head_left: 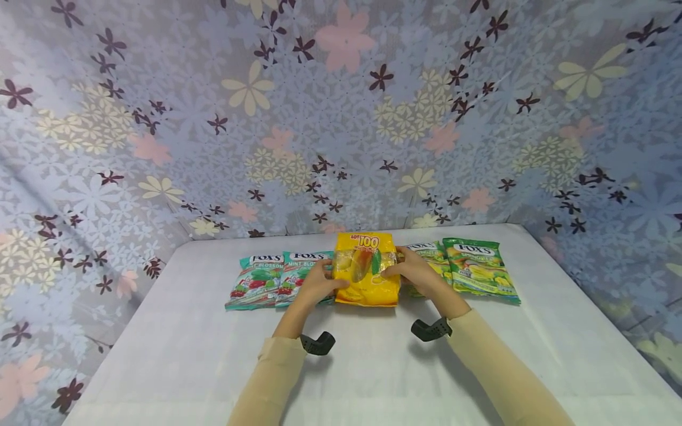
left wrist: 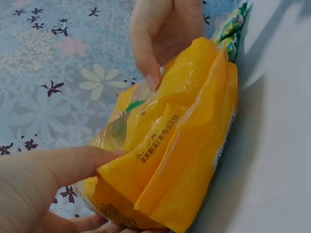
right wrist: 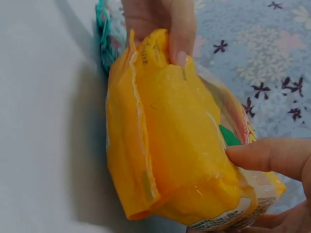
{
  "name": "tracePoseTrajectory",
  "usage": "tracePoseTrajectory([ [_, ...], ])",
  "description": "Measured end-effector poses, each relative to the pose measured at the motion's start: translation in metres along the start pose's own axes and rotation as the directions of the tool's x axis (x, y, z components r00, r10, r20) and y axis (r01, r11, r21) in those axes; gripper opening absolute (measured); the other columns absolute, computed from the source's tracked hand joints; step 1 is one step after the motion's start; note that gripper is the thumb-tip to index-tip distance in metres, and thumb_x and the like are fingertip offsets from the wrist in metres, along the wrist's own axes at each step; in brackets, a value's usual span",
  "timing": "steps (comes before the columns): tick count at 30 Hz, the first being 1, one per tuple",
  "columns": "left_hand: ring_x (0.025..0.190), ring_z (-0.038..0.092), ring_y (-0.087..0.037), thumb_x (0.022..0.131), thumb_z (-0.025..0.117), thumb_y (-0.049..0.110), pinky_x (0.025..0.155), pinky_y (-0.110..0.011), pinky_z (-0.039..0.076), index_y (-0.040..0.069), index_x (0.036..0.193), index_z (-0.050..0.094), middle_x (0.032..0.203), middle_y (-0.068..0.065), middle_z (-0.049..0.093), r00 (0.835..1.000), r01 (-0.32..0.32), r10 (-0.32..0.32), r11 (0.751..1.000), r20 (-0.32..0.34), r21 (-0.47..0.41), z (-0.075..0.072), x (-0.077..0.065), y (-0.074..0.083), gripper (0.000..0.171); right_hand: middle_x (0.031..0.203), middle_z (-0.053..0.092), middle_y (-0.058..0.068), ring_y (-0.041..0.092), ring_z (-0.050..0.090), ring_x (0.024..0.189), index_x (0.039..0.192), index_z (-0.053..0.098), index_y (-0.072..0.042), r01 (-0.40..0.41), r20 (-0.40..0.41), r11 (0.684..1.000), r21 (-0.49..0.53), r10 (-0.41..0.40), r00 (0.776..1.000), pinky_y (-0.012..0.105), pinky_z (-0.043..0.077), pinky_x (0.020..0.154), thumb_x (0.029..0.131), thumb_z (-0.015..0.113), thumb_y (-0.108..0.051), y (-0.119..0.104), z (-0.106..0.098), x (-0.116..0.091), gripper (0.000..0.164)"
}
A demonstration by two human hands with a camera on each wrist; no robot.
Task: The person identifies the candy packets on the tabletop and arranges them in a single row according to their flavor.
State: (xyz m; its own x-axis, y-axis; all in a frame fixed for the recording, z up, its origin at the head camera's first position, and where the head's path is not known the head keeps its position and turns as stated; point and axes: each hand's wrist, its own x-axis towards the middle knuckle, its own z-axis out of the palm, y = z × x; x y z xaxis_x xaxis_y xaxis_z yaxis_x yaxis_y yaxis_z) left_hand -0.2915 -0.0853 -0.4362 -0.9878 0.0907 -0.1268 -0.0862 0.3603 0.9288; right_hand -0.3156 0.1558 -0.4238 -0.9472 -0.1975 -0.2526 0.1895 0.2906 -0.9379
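Both hands hold a yellow candy bag [head_left: 367, 290] marked LOT 100, with a mango pictured on its front, near the middle of the white table. My left hand [head_left: 317, 284] grips its left side, thumb on the front and fingers behind. On the opposite side my right hand [head_left: 421, 272] grips it the same way. In the left wrist view the bag's sealed bottom edge [left wrist: 165, 160] shows, with printed dark characters beside it. The right wrist view shows the bag [right wrist: 170, 131] close over the table, its shadow beside it.
Two teal Fox's mint candy bags, the outer one [head_left: 256, 284] and the inner one [head_left: 293, 278], lie left of the yellow bag. Two green Fox's bags, one [head_left: 434, 260] partly behind my right hand and another [head_left: 479, 266], lie right. A flowered cloth wall [head_left: 341, 148] rises behind the table [head_left: 367, 373].
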Motion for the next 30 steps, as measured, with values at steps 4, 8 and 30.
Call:
tracePoseTrajectory([
  [4, 0.099, 0.061, -0.029, 0.081, 0.078, 0.017, 0.077, -0.037, 0.055, -0.002, 0.143, 0.037, 0.119, -0.022, 0.059, 0.999, 0.036, -0.036, 0.999, -0.017, 0.013, 0.001, 0.004, -0.001, 0.077, 0.153, 0.022, 0.025, 0.039, 0.04, 0.13, 0.154, 0.013, -0.003, -0.023, -0.007, 0.999, -0.047, 0.023, 1.0, 0.05, 0.041, 0.1, 0.08, 0.074, -0.013, 0.001, 0.002, 0.01, 0.097],
  [8, 0.101, 0.061, -0.031, 0.081, 0.078, 0.017, 0.077, -0.037, 0.055, -0.003, 0.143, 0.037, 0.123, -0.022, 0.057, 0.997, 0.074, -0.074, 0.997, -0.033, 0.018, 0.003, 0.006, 0.0, 0.077, 0.15, 0.026, 0.027, 0.04, 0.042, 0.128, 0.153, 0.015, -0.001, -0.023, -0.015, 0.994, -0.11, 0.021, 1.0, 0.05, 0.043, 0.099, 0.081, 0.074, -0.015, 0.002, 0.003, 0.016, 0.094],
  [30, 0.106, 0.058, -0.033, 0.081, 0.077, 0.027, 0.088, -0.045, 0.05, -0.007, 0.125, 0.056, 0.12, -0.021, 0.061, 0.989, 0.062, -0.023, 0.962, -0.145, 0.266, 0.011, 0.007, 0.007, 0.06, 0.145, 0.034, 0.03, 0.044, 0.037, 0.13, 0.148, 0.027, 0.004, -0.014, -0.118, 0.968, -0.249, -0.016, 0.993, 0.055, 0.034, 0.104, 0.085, 0.072, -0.023, 0.007, 0.011, 0.017, 0.081],
])
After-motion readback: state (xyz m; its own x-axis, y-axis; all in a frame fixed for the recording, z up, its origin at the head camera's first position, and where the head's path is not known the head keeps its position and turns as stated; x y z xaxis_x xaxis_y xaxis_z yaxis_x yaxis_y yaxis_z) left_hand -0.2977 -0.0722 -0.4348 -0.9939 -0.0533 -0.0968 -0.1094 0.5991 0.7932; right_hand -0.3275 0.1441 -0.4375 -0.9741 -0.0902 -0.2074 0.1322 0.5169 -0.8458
